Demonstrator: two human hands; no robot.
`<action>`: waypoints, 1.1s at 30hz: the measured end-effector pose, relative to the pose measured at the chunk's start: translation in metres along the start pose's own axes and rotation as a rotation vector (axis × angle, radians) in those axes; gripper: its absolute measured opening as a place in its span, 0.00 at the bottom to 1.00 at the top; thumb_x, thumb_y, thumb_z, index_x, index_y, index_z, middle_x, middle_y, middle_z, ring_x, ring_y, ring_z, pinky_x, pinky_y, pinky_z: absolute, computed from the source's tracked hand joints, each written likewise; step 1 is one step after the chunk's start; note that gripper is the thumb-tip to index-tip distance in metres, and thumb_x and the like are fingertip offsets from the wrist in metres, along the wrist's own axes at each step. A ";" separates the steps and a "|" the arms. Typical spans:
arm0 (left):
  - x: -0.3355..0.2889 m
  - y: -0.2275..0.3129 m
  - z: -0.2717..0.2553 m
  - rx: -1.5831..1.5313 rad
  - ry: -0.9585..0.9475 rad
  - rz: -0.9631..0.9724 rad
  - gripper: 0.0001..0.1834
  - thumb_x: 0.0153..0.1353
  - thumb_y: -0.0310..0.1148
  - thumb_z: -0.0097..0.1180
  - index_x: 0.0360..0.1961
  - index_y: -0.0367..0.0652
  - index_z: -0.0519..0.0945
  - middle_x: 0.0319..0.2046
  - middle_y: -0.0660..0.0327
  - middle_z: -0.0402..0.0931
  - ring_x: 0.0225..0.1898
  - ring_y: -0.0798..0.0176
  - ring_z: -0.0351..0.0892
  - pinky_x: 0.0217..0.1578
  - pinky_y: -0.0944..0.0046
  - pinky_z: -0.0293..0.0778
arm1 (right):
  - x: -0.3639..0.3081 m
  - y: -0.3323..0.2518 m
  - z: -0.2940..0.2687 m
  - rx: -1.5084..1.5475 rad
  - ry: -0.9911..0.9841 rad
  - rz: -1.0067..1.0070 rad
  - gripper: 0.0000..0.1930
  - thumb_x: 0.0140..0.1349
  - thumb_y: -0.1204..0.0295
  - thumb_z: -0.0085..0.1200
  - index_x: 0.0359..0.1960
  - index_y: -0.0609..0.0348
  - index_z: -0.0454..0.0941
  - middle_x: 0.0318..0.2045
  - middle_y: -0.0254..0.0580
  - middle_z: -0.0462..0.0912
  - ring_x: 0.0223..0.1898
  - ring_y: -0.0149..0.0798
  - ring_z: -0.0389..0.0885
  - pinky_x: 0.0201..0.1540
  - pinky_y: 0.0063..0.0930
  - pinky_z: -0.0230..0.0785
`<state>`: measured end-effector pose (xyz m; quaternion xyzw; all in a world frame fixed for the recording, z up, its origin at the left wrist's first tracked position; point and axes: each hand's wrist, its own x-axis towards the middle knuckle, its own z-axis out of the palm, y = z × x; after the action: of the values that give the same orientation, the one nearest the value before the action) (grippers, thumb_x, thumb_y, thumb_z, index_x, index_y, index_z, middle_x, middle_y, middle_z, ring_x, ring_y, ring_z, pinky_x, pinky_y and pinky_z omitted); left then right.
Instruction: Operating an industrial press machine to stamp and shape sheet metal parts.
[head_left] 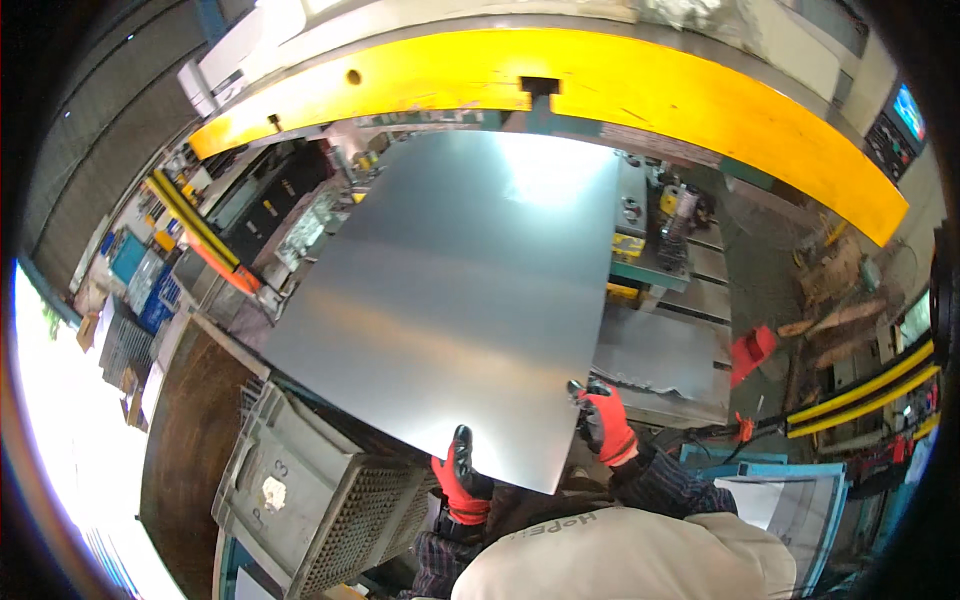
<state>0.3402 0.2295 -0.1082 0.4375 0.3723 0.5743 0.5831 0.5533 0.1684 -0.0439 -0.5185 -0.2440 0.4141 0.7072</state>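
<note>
A large flat sheet of shiny grey metal point(440, 270) stretches away from me, its far end under the yellow beam of a machine. Both my hands wear red gloves with black-coated fingers. My left hand point(462, 480) is closed on the sheet's near edge, thumb on top and fingers hidden beneath. On the right edge near the close corner, my right hand point(602, 420) grips the same sheet, its thumb over the top. The sheet's underside is out of sight.
Across the top runs the yellow beam point(640, 80). A grey plastic crate point(290, 480) stands at the near left. Right of the sheet lies another metal sheet point(660, 350) with a ragged edge, lower down. Yellow-and-black striped posts stand left point(195, 220) and right point(860, 390).
</note>
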 end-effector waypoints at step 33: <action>0.050 -0.004 -0.018 -0.342 0.075 -0.308 0.18 0.52 0.30 0.42 0.42 0.28 0.66 0.45 0.50 0.65 0.48 0.59 0.63 0.51 0.64 0.54 | -0.038 0.002 0.030 -0.150 0.214 0.032 0.08 0.50 0.77 0.46 0.16 0.58 0.63 0.14 0.24 0.58 0.19 0.22 0.56 0.22 0.16 0.52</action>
<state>0.3278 0.2812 -0.1150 0.2487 0.3533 0.5494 0.7152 0.5090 0.1526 -0.0322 -0.6149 -0.1889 0.3481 0.6819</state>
